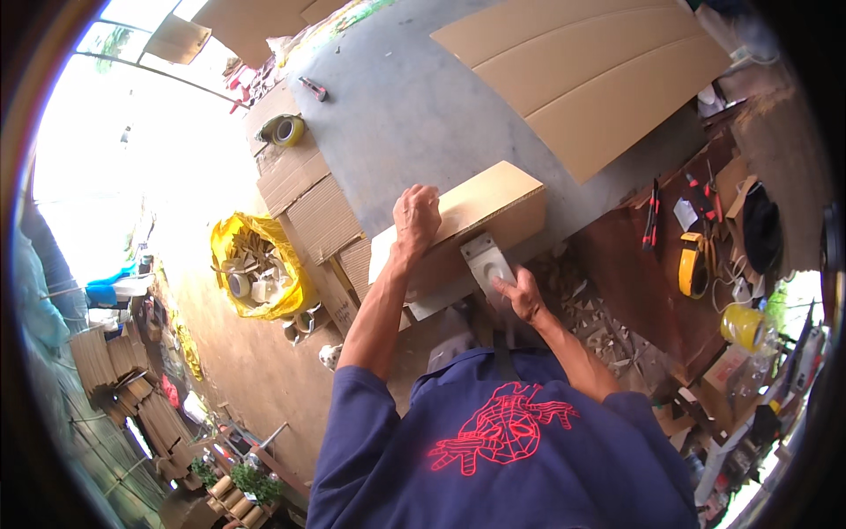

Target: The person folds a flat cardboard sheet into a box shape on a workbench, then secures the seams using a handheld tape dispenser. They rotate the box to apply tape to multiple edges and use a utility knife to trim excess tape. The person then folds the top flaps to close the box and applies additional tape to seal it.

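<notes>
A long cardboard box rests on the near edge of the grey tabletop, set at a slant. My left hand is closed in a fist against the far left part of the box's top; what its curled fingers hold, if anything, is hidden. In my right hand is a light grey, blocky tool with a round mark near its end. The hand wraps around its lower part. The tool's far end touches or nearly touches the box's near side. Its exact kind does not show.
A flat cardboard sheet covers the table's far right. Tape rolls and a utility knife lie at the left. A yellow bag of scraps stands lower left. Pliers and a yellow tape measure lie at right.
</notes>
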`<state>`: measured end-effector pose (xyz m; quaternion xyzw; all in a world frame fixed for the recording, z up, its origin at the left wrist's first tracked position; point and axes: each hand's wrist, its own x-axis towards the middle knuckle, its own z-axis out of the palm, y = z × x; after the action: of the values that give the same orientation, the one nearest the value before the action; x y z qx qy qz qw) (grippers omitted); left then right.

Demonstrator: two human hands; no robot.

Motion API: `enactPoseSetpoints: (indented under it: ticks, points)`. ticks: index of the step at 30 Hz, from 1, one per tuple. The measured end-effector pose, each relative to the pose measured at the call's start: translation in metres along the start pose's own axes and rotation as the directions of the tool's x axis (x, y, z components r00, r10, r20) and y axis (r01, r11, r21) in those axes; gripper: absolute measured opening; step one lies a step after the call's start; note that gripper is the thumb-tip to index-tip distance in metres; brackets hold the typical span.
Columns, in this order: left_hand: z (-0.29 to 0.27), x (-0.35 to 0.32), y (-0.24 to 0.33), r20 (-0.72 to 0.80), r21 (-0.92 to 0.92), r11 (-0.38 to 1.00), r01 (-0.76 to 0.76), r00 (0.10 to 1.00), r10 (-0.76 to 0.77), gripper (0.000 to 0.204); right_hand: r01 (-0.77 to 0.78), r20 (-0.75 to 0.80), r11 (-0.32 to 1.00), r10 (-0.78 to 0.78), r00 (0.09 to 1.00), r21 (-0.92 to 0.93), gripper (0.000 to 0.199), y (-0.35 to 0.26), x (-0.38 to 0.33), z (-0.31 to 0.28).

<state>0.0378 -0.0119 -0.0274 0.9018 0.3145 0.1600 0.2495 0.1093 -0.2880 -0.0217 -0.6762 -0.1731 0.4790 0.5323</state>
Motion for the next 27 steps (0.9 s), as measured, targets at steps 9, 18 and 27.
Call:
enactPoseSetpoints:
  ticks: [9, 18, 27]
  points:
    - [-0.024, -0.038, 0.067, 0.277, -0.077, 0.973, -0.217, 0.933, 0.23, 0.046, 0.049, 0.003, 0.994, -0.049, 0.999, -0.099, 0.051, 0.016, 0.009, -0.007]
    - [-0.004, -0.05, 0.081, 0.305, 0.199, 0.967, -0.16, 0.948, 0.094, 0.044, 0.115, -0.03, 0.988, -0.119, 0.992, -0.098, 0.054, 0.056, -0.006, -0.011]
    - [-0.048, 0.047, 0.042, 0.464, 0.115, 0.992, -0.044, 0.886, -0.014, 0.04, 0.058, -0.091, 0.998, -0.058, 0.994, -0.001, 0.059, 0.046, -0.04, -0.008]
